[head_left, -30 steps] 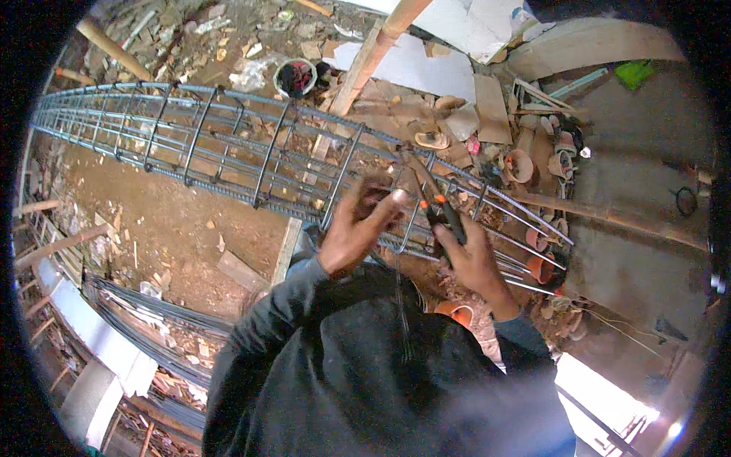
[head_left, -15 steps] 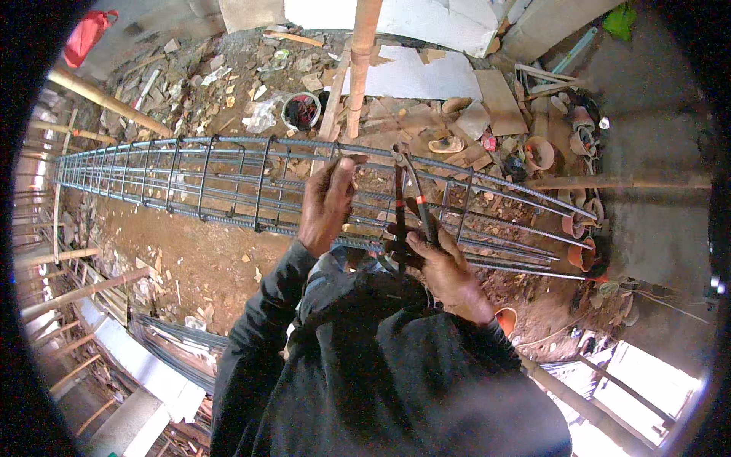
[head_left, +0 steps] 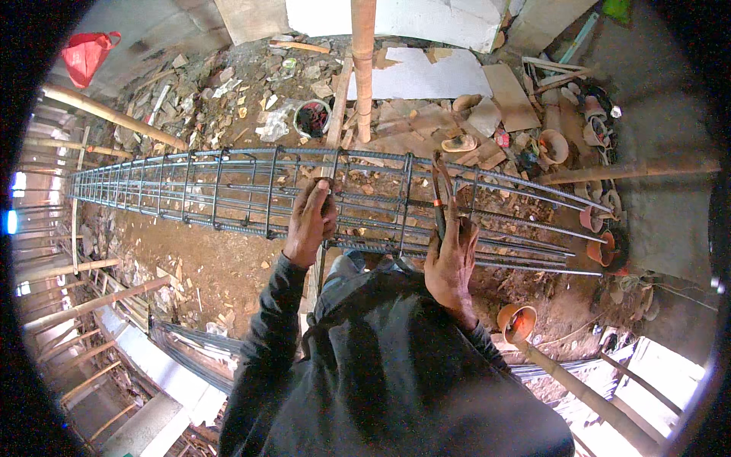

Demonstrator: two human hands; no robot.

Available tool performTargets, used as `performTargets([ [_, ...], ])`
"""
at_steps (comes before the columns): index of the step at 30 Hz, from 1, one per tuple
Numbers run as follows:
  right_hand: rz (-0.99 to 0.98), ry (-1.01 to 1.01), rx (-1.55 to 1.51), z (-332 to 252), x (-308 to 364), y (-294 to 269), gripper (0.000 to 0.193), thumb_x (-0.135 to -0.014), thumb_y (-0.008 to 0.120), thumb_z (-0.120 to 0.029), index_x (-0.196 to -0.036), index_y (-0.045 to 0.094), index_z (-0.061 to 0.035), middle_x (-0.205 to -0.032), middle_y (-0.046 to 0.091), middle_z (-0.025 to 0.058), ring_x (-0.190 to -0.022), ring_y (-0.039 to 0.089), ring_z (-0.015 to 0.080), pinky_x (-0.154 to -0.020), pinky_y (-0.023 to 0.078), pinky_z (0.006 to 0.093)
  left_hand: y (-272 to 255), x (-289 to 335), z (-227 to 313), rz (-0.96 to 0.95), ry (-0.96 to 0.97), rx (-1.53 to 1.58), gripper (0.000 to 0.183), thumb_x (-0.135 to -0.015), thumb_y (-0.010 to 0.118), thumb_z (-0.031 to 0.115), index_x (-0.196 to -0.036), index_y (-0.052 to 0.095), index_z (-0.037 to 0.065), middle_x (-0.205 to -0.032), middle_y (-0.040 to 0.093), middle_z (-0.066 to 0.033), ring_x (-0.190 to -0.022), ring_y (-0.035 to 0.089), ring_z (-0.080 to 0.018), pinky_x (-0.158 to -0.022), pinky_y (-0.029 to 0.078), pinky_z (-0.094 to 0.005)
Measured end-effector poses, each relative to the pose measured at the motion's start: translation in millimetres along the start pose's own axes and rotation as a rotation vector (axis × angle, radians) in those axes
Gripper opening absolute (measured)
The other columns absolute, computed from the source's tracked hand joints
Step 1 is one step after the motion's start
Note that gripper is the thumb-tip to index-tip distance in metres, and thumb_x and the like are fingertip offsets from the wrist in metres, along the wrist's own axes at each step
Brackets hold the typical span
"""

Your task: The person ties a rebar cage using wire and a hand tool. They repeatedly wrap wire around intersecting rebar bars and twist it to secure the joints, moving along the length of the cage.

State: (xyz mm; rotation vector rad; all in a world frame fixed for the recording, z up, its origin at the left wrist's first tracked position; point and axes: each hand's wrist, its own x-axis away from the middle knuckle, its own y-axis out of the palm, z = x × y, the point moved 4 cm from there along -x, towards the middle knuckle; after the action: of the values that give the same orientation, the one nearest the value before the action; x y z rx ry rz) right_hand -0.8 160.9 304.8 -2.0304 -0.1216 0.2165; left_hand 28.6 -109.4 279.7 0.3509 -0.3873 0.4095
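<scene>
While the person's right hand (head_left: 451, 263) grips the slim metal pincers with dark, orange-banded handles (head_left: 440, 219), their worn, rust-brown head points away from the palm, over the long grey steel reinforcing cage (head_left: 271, 193). The left hand (head_left: 311, 225) is curled with its thumb raised over the cage; whether it holds anything, I cannot tell. Ribbed lengthwise bars run beneath both hands, and a thin rectangular hoop stands between them, crossing the gap. Just below the right hand sits a round orange bucket (head_left: 503, 326). Under the cage, beside the left hand, passes a flat brown timber plank (head_left: 339, 99). Beyond the left hand is a pale-rimmed round bucket (head_left: 296, 124) among rubble; beyond both hands, a smooth, jointed bamboo pole (head_left: 363, 76) rises before a torn white sheet (head_left: 434, 80). Farthest left of the hands hangs a crumpled red bag (head_left: 87, 57)
</scene>
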Motion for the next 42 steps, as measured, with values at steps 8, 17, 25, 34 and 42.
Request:
performTargets([
  [8, -0.215, 0.12, -0.032, 1, 6, 13, 0.103, -0.082, 0.082, -0.01, -0.167, 0.024, -0.0188, -0.159, 0.039, 0.0279, -0.147, 0.034, 0.0525, -0.122, 0.028, 0.0611, 0, 6, 3, -0.01, 0.04, -0.075, 0.034, -0.106, 0.064, 0.04, -0.113, 0.067, 0.007, -0.071, 0.041, 0.0105, -0.059, 0.036, -0.001, -0.051, 0.027, -0.0221],
  [17, -0.177, -0.158, -0.529, -33, -13, -11, 0.048, -0.1, 0.07, -0.014, -0.146, 0.059, -0.0029, -0.13, 0.067, 0.0206, -0.119, 0.064, 0.0287, -0.105, 0.047, 0.0386, 5, 29, 10, -0.166, -0.139, 0.081, 0.03, -0.107, 0.064, 0.038, -0.112, 0.069, 0.009, -0.066, 0.042, 0.0098, -0.053, 0.037, -0.0032, -0.047, 0.027, -0.0238],
  [25, -0.529, -0.039, -1.039, -68, -16, 11, 0.027, -0.105, 0.067, -0.017, -0.122, 0.073, 0.0027, -0.096, 0.07, 0.0018, -0.088, 0.06, 0.0096, -0.082, 0.048, 0.0245, 36, 82, -12, -0.292, -0.267, 0.157, 0.031, -0.109, 0.06, 0.04, -0.107, 0.067, 0.01, -0.078, 0.049, 0.0066, -0.065, 0.043, -0.0052, -0.056, 0.033, -0.0236],
  [34, -0.573, 0.16, -1.217, -56, -11, 20, 0.018, -0.102, 0.07, -0.011, -0.113, 0.076, 0.0012, -0.098, 0.075, 0.0014, -0.093, 0.067, 0.0104, -0.085, 0.053, 0.0265, 62, 102, -40, -0.036, -0.05, 0.11, 0.03, -0.111, 0.056, 0.035, -0.111, 0.063, 0.007, -0.087, 0.052, 0.0051, -0.078, 0.047, -0.0065, -0.067, 0.04, -0.0241],
  [42, -0.571, 0.233, -1.199, -38, -1, 37, 0.018, -0.1, 0.074, -0.016, -0.11, 0.078, -0.0011, -0.093, 0.075, 0.0014, -0.083, 0.065, 0.0095, -0.076, 0.053, 0.0261, 79, 124, -45, 0.247, 0.049, -0.057, 0.031, -0.11, 0.057, 0.026, -0.124, 0.062, -0.001, -0.098, 0.064, -0.0029, -0.087, 0.056, -0.0111, -0.076, 0.047, -0.0275],
])
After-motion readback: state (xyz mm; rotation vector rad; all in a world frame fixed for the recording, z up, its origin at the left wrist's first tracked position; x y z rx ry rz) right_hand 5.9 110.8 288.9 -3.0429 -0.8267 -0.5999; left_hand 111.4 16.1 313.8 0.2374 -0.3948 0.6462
